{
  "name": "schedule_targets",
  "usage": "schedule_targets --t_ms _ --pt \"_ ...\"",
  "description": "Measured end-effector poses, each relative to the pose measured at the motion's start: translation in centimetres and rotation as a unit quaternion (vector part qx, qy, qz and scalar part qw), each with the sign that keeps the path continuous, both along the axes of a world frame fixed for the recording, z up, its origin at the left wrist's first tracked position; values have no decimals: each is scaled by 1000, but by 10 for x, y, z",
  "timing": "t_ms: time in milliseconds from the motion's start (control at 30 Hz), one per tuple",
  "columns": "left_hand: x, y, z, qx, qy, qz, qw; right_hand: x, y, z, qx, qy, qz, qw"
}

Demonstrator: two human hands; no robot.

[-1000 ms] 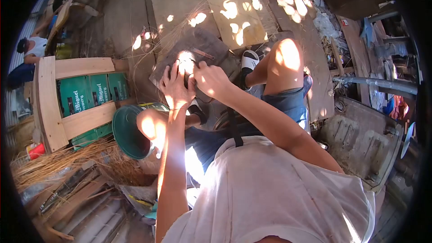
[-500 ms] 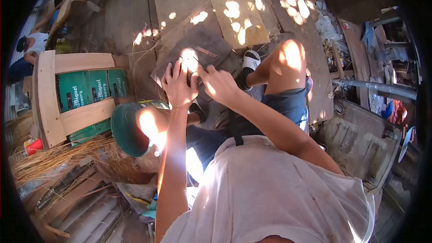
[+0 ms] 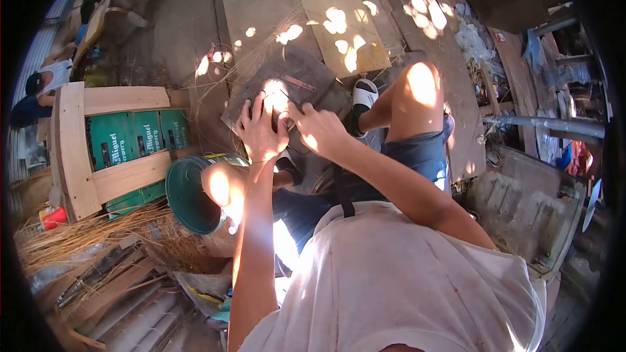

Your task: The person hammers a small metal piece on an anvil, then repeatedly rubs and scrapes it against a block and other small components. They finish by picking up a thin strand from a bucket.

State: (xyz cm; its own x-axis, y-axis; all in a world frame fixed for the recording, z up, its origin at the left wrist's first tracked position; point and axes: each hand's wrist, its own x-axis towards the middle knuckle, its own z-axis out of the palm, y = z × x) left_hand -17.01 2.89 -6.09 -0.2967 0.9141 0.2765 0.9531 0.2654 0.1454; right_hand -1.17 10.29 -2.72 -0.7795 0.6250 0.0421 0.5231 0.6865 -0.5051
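My left hand (image 3: 259, 132) lies with fingers spread on a dark, worn wooden board (image 3: 306, 68) that rests in front of my knees. Its thumb presses a small dark piece (image 3: 280, 119) against the board. My right hand (image 3: 319, 129) meets it from the right, fingertips pinched on a thin dark strip (image 3: 291, 99) that points up over the sunlit patch. Pale dry fibres (image 3: 251, 58) fan out from under the board. What exactly the dark piece is stays hidden between the hands.
A green bucket (image 3: 186, 195) lies by my left knee. A wooden frame (image 3: 75, 150) holds a green crate (image 3: 130, 133). Dry straw (image 3: 85, 231) and scrap slats lie lower left. Planks (image 3: 326, 6) cover the ground ahead. Another person (image 3: 45, 81) crouches far left. A pipe (image 3: 548, 124) runs on the right.
Both hands stayed together on the board, shifting only slightly. The right fingertips moved a little toward the sunlit patch. The view drifted a bit.
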Motion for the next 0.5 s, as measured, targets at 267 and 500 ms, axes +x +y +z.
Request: schedule_targets --t_ms 267,500 --pt "4 -1 6 -6 -15 -2 1000 2 0 -5 -2 -4 12 1000" --pt "5 -2 6 -17 -10 -1 1000 -14 15 -6 16 -2 15 1000"
